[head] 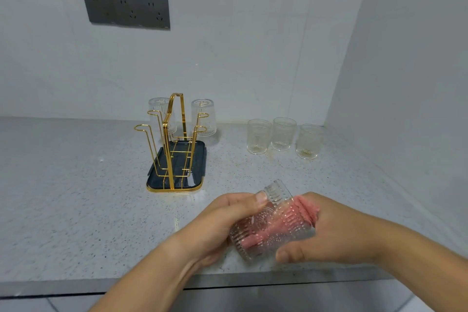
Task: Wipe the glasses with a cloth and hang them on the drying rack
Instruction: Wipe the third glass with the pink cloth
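My left hand (222, 223) grips a clear ribbed glass (258, 243), tilted on its side above the counter's front edge. A pink cloth (304, 210) is stuffed inside the glass, and my right hand (336, 230) holds the cloth at the glass's mouth. The gold wire drying rack (174, 139) stands on a dark tray (157, 167) to the left behind my hands. Two glasses hang upside down on its rear pegs, one on the left (158, 111) and one on the right (203, 116). Three upright glasses (282, 134) stand in a row at the back right.
The speckled grey counter (76, 197) ends in a front edge just below my hands. A white wall rises close on the right (405, 83). A dark socket panel (126, 9) sits on the back wall.
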Motion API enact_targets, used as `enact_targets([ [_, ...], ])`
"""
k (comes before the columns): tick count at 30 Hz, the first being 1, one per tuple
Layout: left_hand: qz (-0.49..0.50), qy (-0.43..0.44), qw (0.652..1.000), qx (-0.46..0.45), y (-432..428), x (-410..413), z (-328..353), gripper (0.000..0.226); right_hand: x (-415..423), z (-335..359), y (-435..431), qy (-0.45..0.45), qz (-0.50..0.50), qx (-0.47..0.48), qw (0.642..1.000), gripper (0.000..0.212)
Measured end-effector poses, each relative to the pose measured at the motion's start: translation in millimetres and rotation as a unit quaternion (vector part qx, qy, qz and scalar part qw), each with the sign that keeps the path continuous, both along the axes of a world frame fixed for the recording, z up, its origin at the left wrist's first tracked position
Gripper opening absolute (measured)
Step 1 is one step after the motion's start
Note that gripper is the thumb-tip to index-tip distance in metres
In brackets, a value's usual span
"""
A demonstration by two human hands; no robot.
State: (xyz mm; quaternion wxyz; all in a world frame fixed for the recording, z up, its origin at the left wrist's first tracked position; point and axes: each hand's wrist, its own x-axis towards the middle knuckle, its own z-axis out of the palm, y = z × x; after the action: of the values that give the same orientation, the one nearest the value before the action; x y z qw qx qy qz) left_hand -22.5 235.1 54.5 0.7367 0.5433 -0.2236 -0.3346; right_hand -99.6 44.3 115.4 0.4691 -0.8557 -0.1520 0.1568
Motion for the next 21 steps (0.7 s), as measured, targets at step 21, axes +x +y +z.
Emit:
enact_targets([
  [21, 0.089, -0.097, 0.988, 0.075, -2, -11, -6, 0.042, 5, -34, 2, 0.081, -0.088, 0.255, 0.959, 0.031],
])
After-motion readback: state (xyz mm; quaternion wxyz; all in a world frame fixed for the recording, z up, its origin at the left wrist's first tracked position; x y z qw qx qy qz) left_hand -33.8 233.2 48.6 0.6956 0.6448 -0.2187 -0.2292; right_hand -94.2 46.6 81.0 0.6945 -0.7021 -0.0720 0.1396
